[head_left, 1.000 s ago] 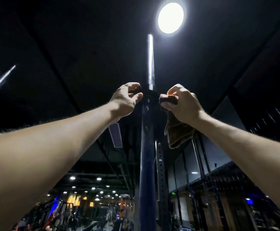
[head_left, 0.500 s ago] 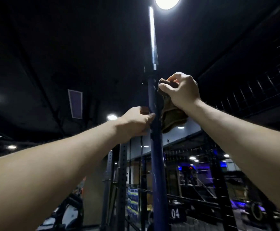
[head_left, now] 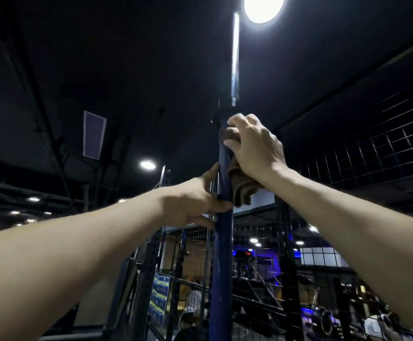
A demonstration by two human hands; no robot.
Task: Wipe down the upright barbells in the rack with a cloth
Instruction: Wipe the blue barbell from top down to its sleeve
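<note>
The right hand (head_left: 254, 146) wraps a limp brown cloth (head_left: 241, 190) round the smooth blue bar (head_left: 222, 254), just under its collar. Below, left hand (head_left: 193, 205) fingers curl round the bar, wire mesh (head_left: 372, 148) close behind.

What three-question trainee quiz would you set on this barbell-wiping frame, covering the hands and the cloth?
1. True or false: the right hand presses the brown cloth against the blue barbell shaft.
2. Which hand grips the shaft bare, lower down? A) left hand B) right hand C) neither
3. Fill in: just above the right hand sits the barbell's dark ____, below the shiny sleeve.

Key: 1 true. 2 A. 3 collar.
</note>
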